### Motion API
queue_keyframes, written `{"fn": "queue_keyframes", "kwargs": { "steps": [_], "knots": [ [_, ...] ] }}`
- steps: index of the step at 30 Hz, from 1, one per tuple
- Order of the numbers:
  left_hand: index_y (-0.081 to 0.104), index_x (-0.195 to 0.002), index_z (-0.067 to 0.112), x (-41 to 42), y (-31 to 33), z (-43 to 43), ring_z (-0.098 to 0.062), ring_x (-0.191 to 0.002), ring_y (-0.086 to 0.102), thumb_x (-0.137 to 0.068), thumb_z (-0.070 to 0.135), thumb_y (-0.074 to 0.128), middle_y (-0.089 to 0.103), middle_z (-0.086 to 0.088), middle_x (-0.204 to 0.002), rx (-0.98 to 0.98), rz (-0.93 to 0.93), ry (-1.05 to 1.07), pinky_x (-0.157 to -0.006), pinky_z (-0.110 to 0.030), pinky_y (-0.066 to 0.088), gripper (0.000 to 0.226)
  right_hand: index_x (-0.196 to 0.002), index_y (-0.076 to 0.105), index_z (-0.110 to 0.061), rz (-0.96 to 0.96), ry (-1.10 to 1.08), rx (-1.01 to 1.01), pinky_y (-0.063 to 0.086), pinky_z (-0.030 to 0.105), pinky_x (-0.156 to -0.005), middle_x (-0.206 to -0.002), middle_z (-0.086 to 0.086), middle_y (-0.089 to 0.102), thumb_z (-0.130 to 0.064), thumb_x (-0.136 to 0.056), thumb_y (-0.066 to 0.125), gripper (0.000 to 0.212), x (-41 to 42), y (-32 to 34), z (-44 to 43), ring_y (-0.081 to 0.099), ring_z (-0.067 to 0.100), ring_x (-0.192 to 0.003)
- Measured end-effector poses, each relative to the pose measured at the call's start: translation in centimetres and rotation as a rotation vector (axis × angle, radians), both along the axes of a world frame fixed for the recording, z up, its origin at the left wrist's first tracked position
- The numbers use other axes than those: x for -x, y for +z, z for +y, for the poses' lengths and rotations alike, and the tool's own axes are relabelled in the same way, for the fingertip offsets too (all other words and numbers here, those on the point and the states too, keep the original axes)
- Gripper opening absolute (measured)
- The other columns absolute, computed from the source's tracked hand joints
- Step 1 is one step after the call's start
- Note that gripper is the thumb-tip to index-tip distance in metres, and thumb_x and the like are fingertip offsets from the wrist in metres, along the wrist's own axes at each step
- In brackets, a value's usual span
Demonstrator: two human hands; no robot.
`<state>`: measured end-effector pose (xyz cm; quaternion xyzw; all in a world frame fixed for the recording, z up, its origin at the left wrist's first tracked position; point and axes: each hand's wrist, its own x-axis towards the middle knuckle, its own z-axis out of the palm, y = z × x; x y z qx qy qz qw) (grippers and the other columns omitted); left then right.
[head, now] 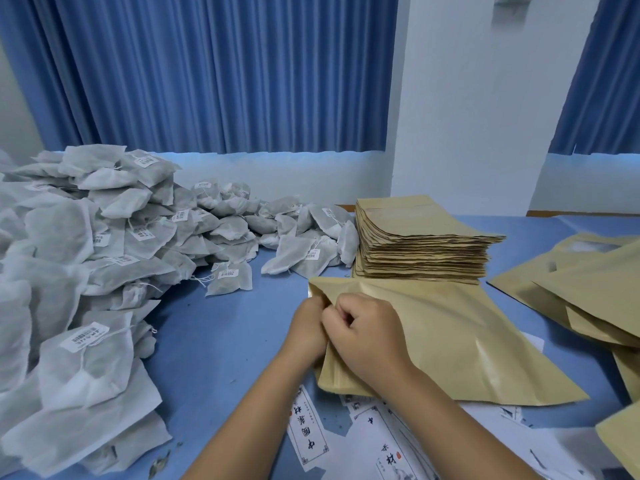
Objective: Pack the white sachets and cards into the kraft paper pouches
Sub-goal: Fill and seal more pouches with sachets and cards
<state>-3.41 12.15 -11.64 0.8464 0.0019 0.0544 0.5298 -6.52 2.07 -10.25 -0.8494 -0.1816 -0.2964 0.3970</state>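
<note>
head view, looking down at a blue worktop [221, 341]. both hands meet near the middle of the worktop, at the left end of a kraft pouch [467, 341] that lies w/ its length running toward the right edge. left hand [306, 327] & right hand [367, 330] touch each other. each grip is closed, fingers curled, pinching the pouch's left edge, which is lifted a bit off the worktop. can't tell whether the pouch mouth is parted.

white sachets [86, 254] w/ strings & small printed labels are heaped along the left edge, the heap trailing across toward the far edge. a neat stack of flat pouches [419, 244] sits by the far edge, just behind the held pouch, w/ sachets touching its left side. more loose pouches [571, 289] lie overlapped at the right edge, one w/ a clear window showing. printed cards [308, 434] w/ chinese characters are scattered at the near edge, between & under the forearms, some tucked under the held pouch. behind the worktop: a blue curtain [207, 71] & a white wall [478, 98].
</note>
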Motion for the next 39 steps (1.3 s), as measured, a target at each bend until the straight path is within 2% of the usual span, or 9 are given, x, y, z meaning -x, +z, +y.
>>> {"fn": "queue_keyframes", "kwargs": {
  "steps": [4, 7, 14, 18, 22, 27, 32, 36, 39],
  "knots": [
    [0.045, -0.08, 0.031, 0.7, -0.7, -0.2, -0.007, -0.076, 0.051, -0.084, 0.029, 0.041, 0.048, 0.014, -0.082, 0.218, 0.063, -0.199, -0.071, -0.018, 0.049, 0.005, -0.051, 0.021, -0.025, -0.032, 0.008, 0.007, 0.026, 0.033, -0.05, -0.049, -0.006, 0.026, -0.019, -0.073, 0.053, 0.039, 0.2, -0.1, 0.3, 0.031, 0.016, -0.051],
    [0.037, -0.062, 0.02, 0.4, -0.5, -0.3, -0.01, -0.069, 0.038, -0.076, 0.019, 0.041, 0.037, 0.006, -0.068, 0.05, 0.031, -0.272, -0.069, -0.029, 0.039, 0.014, -0.053, 0.026, -0.021, -0.042, 0.016, 0.007, 0.027, 0.034, -0.05, -0.049, -0.007, 0.026, -0.016, -0.074, 0.055, 0.037, 0.2, -0.1, 0.3, 0.033, 0.019, -0.051],
    [0.036, -0.052, 0.02, -0.6, 0.6, 0.9, -0.005, -0.053, 0.028, -0.078, -0.002, 0.049, 0.036, 0.01, -0.051, -0.251, -0.129, -0.114, -0.044, -0.017, 0.026, 0.036, -0.052, 0.025, -0.022, -0.005, -0.024, -0.002, 0.027, 0.036, -0.052, -0.049, -0.003, 0.029, -0.01, -0.076, 0.062, 0.046, -0.2, 0.1, -0.3, 0.034, 0.02, -0.054],
    [0.064, -0.077, 0.028, 0.3, 0.2, 1.2, -0.002, -0.067, 0.057, -0.077, 0.015, 0.065, 0.063, 0.017, -0.068, 0.013, -0.175, 0.177, -0.064, -0.02, 0.046, 0.014, -0.052, 0.026, -0.02, 0.011, -0.059, -0.04, 0.028, 0.039, -0.052, -0.049, -0.002, 0.028, -0.006, -0.076, 0.065, 0.047, -0.1, 0.7, -0.8, 0.033, 0.021, -0.054],
    [0.052, -0.125, 0.015, 0.1, 0.1, 1.6, -0.02, -0.112, 0.057, -0.082, 0.032, 0.069, 0.054, -0.001, -0.121, -0.042, 0.032, 0.279, -0.097, -0.035, 0.045, 0.049, -0.052, 0.026, -0.019, -0.013, -0.066, -0.122, 0.03, 0.04, -0.049, -0.049, -0.003, 0.025, -0.003, -0.075, 0.064, 0.048, -0.1, 1.1, -1.1, 0.034, 0.028, -0.053],
    [0.058, -0.075, 0.014, 0.7, 0.5, 1.1, -0.007, -0.045, 0.054, -0.086, 0.017, 0.061, 0.056, 0.002, -0.054, 0.432, 0.34, -0.064, -0.045, -0.016, 0.043, 0.013, -0.052, 0.027, -0.022, -0.036, -0.093, -0.136, 0.03, 0.037, -0.049, -0.05, -0.004, 0.026, -0.005, -0.073, 0.064, 0.046, -0.2, 1.2, -1.3, 0.031, 0.017, -0.052],
    [0.069, -0.096, 0.009, 0.5, 0.8, 1.0, -0.016, -0.07, 0.064, -0.094, 0.023, 0.055, 0.07, -0.008, -0.082, 0.574, 0.317, -0.126, -0.059, -0.023, 0.048, 0.02, -0.085, 0.052, -0.02, 0.017, -0.127, -0.014, 0.041, 0.033, -0.071, -0.09, -0.008, 0.049, -0.055, -0.084, 0.045, 0.035, -0.4, 1.0, -1.2, 0.048, 0.013, -0.086],
    [0.068, -0.084, 0.008, 0.8, 1.2, 0.9, -0.014, -0.059, 0.067, -0.096, 0.013, 0.052, 0.07, -0.006, -0.069, 0.767, 0.3, -0.157, -0.049, -0.023, 0.051, 0.02, -0.095, 0.062, -0.017, 0.063, -0.176, 0.204, 0.04, 0.037, -0.083, -0.1, -0.001, 0.058, -0.032, -0.096, 0.046, 0.022, -0.7, 0.6, -1.2, 0.049, 0.023, -0.1],
    [0.07, -0.084, 0.005, 0.9, 1.9, 1.0, -0.019, -0.06, 0.069, -0.098, 0.037, 0.047, 0.07, -0.01, -0.069, 0.99, 0.351, -0.206, -0.05, -0.024, 0.053, 0.042, -0.101, 0.063, -0.022, 0.082, -0.177, 0.338, 0.039, 0.032, -0.086, -0.104, -0.006, 0.061, -0.025, -0.091, 0.049, 0.018, -0.6, 0.5, -0.9, 0.05, 0.02, -0.101]
  ]
}}
